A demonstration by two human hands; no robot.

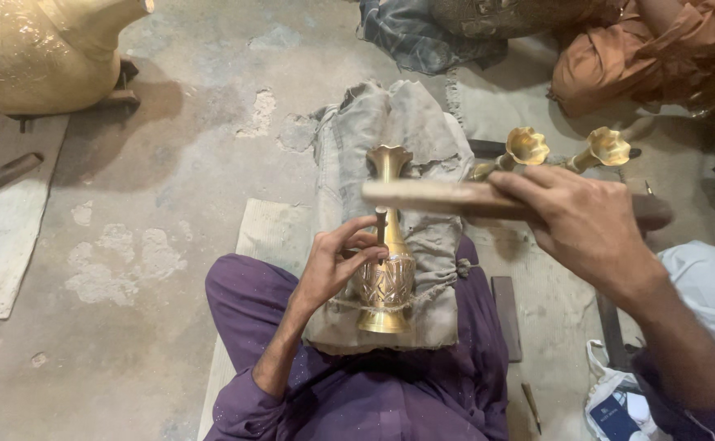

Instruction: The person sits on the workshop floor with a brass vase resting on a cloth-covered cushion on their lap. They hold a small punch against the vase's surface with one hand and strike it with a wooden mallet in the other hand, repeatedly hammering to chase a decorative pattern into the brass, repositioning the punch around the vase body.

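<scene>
A brass vase (386, 269) with a long neck and flared rim lies on a grey cloth pad (423, 131) across my lap. My left hand (333, 265) rests on the vase's engraved belly and pinches a thin dark tool (379, 224) held upright against the neck. My right hand (582, 220) grips a wooden mallet or stick (439, 196), which is blurred and held level above the vase neck. My legs are in purple trousers (349, 400).
Two more brass vases (527, 147) (607, 147) lie to the right behind my right hand. A large brass vessel (39, 49) stands at the top left. Brown cloth bundles (619, 49) sit at the top right, a white bag (611, 400) at bottom right, concrete floor around.
</scene>
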